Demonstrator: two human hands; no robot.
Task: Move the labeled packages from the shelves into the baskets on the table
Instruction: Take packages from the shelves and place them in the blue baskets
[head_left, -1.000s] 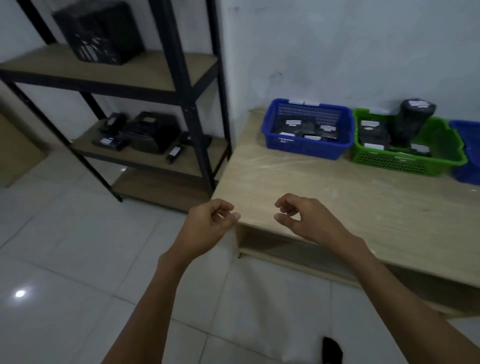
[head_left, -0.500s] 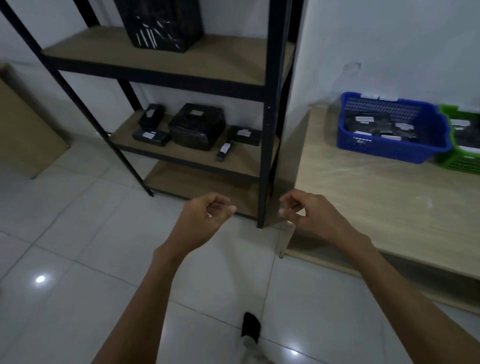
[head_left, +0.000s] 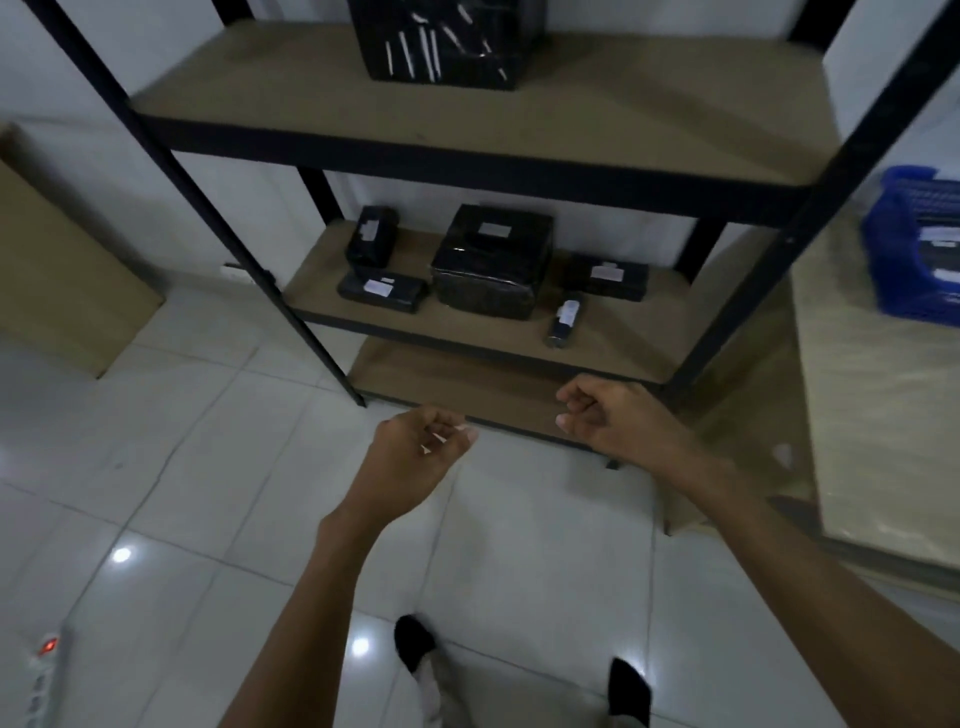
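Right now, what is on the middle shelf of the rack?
Five black labelled packages lie on the middle shelf: a big box, a left flat pack, a right flat pack, a small pouch, a slim tube. Anything behind the big box is covered.

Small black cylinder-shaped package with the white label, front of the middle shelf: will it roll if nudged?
Probably: the small black cylindrical package looks round and lies on its side on the wooden middle shelf, so a sideways push may roll it. Its end faces the front edge, so it should roll along the shelf, not off. Glossy wrap, perhaps slippery.
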